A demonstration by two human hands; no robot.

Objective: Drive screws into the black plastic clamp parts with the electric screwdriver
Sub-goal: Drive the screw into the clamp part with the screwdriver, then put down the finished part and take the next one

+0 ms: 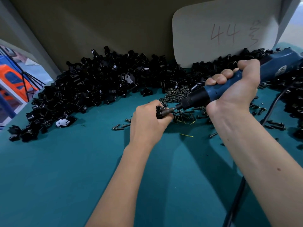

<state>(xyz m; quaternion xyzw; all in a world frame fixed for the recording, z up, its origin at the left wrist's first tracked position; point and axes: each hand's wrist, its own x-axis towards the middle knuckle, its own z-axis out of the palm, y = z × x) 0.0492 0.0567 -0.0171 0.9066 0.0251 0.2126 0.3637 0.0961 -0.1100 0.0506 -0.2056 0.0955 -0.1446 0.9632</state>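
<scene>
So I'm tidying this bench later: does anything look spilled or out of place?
Yes. Loose screws lie scattered over the green table rather than in a tray, some strays near the left hand. Yellow shavings lie among them. The black clamp parts sit in an open heap.

The left hand [148,119] grips a small black plastic clamp part [159,112]. The right hand [234,86] holds a blue electric screwdriver [218,90], its bit against the part. Dark loose screws [178,94] lie between the hands, on green felt [65,169].
</scene>
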